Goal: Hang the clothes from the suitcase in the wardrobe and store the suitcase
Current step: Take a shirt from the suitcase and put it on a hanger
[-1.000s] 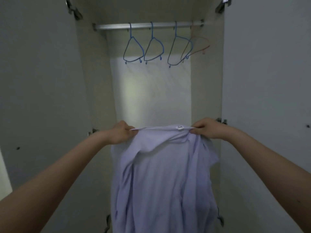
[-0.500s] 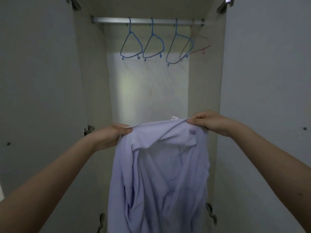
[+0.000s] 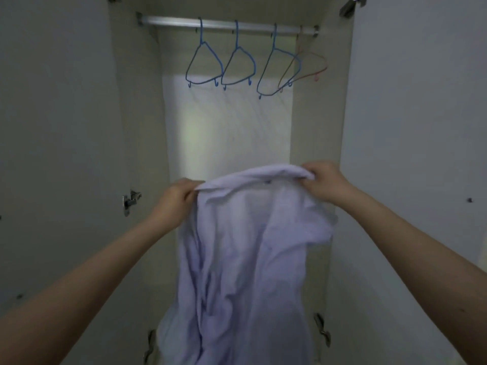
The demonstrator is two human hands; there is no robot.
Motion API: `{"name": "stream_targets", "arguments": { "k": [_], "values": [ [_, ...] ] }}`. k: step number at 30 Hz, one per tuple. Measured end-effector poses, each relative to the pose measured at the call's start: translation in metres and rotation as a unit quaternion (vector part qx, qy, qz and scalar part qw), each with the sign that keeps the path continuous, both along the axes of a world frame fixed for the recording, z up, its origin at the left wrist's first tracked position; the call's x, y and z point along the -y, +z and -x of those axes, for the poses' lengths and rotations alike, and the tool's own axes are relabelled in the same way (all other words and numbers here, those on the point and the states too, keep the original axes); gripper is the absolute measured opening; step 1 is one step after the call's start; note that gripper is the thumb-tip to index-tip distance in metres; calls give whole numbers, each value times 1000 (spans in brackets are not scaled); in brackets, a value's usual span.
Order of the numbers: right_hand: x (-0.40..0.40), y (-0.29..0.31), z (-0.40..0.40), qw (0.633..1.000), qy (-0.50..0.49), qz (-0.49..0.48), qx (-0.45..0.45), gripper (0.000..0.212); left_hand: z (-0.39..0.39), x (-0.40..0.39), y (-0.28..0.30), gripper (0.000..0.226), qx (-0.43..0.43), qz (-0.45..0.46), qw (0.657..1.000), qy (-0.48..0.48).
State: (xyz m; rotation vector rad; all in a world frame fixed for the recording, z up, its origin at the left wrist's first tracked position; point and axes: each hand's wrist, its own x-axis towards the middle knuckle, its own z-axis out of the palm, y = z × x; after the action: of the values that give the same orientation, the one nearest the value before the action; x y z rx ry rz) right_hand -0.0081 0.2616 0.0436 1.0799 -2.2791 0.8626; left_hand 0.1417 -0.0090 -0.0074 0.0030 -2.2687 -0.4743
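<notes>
A pale lilac shirt hangs in front of the open wardrobe, held up by its collar. My left hand pinches the collar's left end and my right hand grips its right end a little higher. Above, a metal rail carries three blue wire hangers and one pink hanger at the right. All the hangers are bare. The suitcase is out of view.
The wardrobe's left door and right door stand open on either side of the narrow compartment. Metal hinges stick out from the door edges. The back panel is pale and lit.
The collar has been bunched and turned. My right hand has risen a little and my left hand has shifted its grip along the collar. The view has tilted slightly.
</notes>
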Motion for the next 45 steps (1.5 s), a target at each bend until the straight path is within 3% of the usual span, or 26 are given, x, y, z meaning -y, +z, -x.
{"name": "stream_targets", "arguments": {
  "k": [2,6,7,9,12,14,15,17,19,20,22,24,27,31,32,35,38,41,43,45],
  "values": [
    [1,-6,2,996,-8,-92,2,18,-2,-2,5,28,53,-16,998,-1],
    [-2,7,-2,993,-35,108,-22,31,-1,-8,7,26,-90,-109,989,44],
    [1,7,-5,995,-33,92,5,34,3,-10,3,29,-44,-97,994,28],
    [9,-1,-6,998,-18,-39,43,35,9,-6,-11,34,70,-54,996,22],
    [2,7,-1,997,5,20,69,31,3,4,-2,23,44,-159,986,15],
    [0,12,1,996,28,48,67,39,-1,7,10,19,47,-261,964,-32],
    [2,14,-1,996,37,45,63,41,-2,6,12,21,94,-325,938,-74],
    [10,12,-5,997,39,35,54,38,-3,4,12,49,230,-387,884,-123],
    [14,10,-4,996,47,41,63,29,-2,8,7,72,301,-353,877,-127],
    [14,9,-3,996,51,44,67,27,0,14,2,71,307,-315,891,-116],
    [15,7,1,994,51,39,84,25,3,22,-5,39,286,-227,926,-99],
    [15,4,6,990,47,44,129,27,7,28,-6,23,239,-203,944,-98],
    [13,-2,14,966,64,73,238,37,17,36,-4,29,117,-171,972,-110],
    [22,-16,37,935,54,93,337,18,41,42,-2,17,31,-150,985,-74],
    [24,-20,44,939,41,67,335,15,48,44,-4,12,23,-118,990,-69],
    [28,-27,64,957,37,-34,285,6,61,57,0,35,65,40,995,-59],
    [32,-30,98,955,94,-32,281,9,85,77,14,39,96,275,957,15],
    [40,-27,137,931,140,-65,332,23,123,88,24,42,23,294,956,-7],
    [48,-23,161,916,142,-99,362,42,150,92,32,58,18,254,967,0],
    [59,-18,187,923,151,-137,326,47,170,96,43,64,9,203,979,16]
  ]
}}
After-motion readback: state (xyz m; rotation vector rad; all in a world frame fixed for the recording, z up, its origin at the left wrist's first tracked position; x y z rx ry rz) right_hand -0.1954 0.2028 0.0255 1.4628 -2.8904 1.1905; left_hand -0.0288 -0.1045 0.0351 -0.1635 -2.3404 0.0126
